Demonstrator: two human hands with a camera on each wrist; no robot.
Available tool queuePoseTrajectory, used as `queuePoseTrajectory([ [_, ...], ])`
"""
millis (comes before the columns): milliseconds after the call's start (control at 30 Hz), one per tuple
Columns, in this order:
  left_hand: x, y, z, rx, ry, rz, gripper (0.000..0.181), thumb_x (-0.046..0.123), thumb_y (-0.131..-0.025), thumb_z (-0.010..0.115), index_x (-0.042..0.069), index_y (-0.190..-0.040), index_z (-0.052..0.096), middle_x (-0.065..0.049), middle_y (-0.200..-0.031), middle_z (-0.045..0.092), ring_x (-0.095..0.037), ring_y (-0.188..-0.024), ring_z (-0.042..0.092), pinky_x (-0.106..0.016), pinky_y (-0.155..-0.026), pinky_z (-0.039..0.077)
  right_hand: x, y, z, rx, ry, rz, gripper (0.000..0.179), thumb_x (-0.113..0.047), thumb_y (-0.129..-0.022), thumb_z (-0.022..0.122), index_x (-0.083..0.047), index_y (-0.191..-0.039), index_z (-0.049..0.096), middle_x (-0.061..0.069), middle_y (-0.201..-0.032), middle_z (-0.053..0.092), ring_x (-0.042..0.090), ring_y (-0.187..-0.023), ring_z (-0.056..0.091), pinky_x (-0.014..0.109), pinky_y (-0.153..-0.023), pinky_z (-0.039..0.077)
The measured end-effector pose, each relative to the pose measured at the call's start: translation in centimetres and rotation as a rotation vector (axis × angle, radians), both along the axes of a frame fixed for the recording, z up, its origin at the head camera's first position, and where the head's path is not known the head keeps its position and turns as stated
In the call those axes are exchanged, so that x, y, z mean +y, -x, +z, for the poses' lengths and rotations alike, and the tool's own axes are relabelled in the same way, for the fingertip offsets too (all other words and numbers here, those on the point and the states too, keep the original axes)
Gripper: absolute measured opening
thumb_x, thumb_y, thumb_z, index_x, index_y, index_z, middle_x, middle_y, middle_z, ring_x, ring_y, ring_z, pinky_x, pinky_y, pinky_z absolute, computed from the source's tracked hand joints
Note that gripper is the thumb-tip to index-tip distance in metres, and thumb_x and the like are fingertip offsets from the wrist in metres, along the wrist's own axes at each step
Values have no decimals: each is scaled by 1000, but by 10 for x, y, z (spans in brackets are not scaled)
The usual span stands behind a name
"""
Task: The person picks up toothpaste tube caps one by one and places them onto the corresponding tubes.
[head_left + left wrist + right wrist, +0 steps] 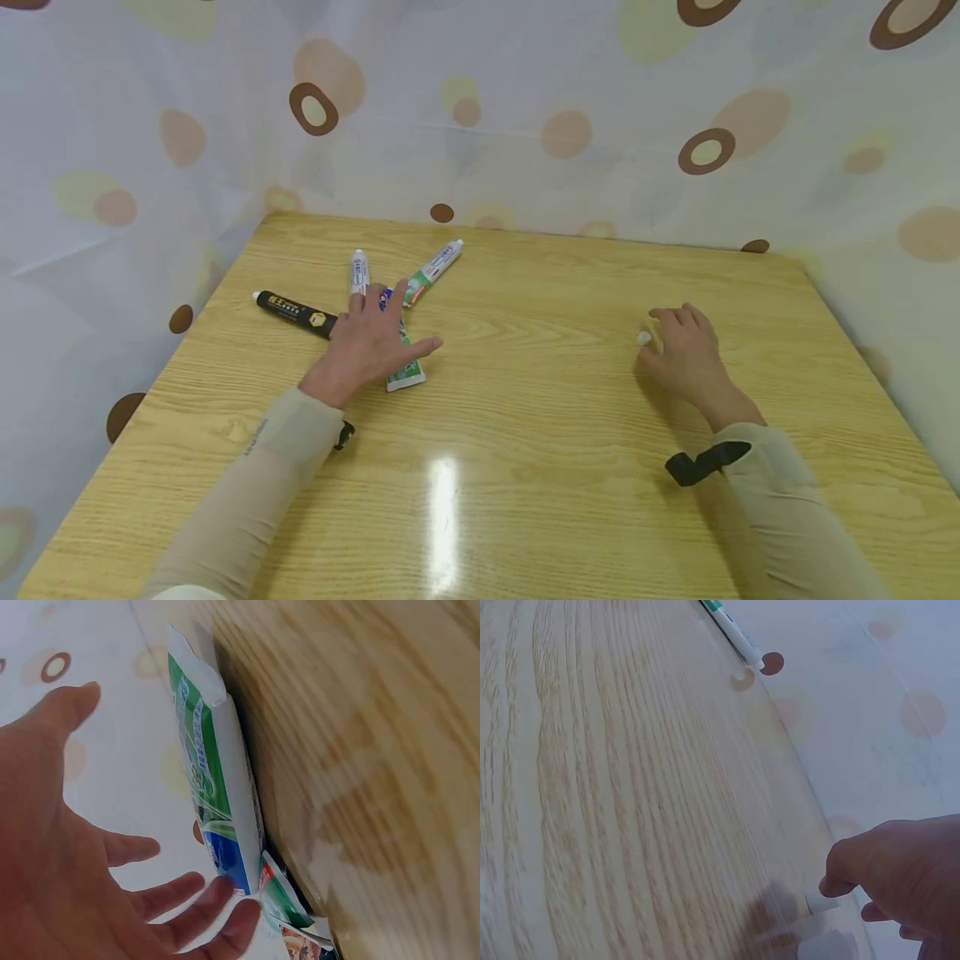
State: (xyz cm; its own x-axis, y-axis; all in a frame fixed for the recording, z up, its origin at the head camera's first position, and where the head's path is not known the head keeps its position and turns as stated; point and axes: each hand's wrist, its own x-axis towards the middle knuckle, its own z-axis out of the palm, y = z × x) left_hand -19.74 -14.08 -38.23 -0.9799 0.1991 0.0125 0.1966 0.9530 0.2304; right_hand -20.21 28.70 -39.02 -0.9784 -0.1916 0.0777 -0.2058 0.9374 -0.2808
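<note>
A flat green, blue and white toothpaste-like tube with a pale crimped end (406, 375) lies partly beneath the left hand (365, 340), its crimped end jutting out toward the person below the thumb. Around that hand, a glossy black tube with yellow and white print and a white cap (292, 314) reaches out to the left, a slim white tube with dark lettering (359, 271) points away from the person, and a white-and-green tube with a white tip (435, 271) slants off to the far right. A small white cap-like piece (643, 337) sits between the thumb and index finger of the right hand (686, 354), well apart from the tubes. The left hand is spread palm down, thumb stretched out to the right, gripping nothing; whether its fingertips touch the tubes cannot be told. The right hand is loosely curved, thumb and fingers parted about the small piece, with a gap showing at the index finger; contact at the thumb is unclear. Both forearms, in beige sleeves (247, 492), reach forward over the yellowish wood-grain table (540, 417). Counted in the head view: four tubes, partly covered where they meet, one small white piece, two hands.
</note>
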Motion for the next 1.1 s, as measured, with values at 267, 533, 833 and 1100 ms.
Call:
queuePoseTrajectory([
  [267, 3, -1, 1, -41, -6, 59, 96, 66, -90, 56, 4, -155, 23, -31, -148, 32, -49, -109, 58, -63, -77, 53, -1, 3, -7, 31, 7, 11, 38, -9, -92, 54, 11, -124, 57, 34, -122, 59, 52, -128, 40, 63, -114, 22],
  [533, 5, 1, -1, 8, 22, 61, 78, 46, -91, 67, -11, -138, 41, -34, -132, 40, -34, -76, 62, -45, -61, 55, -1, 6, -11, 95, -4, 44, 26, -5, -91, 55, 8, -113, 63, 29, -103, 67, 46, -106, 55, 60, -108, 28],
  [833, 7, 8, -6, -7, 53, 99, 89, 47, -92, 66, -15, -146, 31, -40, -136, 40, -36, -79, 66, -47, -64, 58, -2, 8, -11, 56, -25, 15, 20, -9, -95, 56, 5, -106, 66, 24, -96, 67, 44, -103, 56, 62, -104, 32],
  [1100, 11, 10, 0, -111, -14, 124, 87, 30, -92, 68, -13, -150, 20, -37, -130, 44, -35, -86, 63, -44, -71, 58, -2, 8, -11, 61, 24, 15, 20, -7, -96, 53, 7, -105, 64, 29, -102, 69, 52, -111, 54, 63, -100, 38],
])
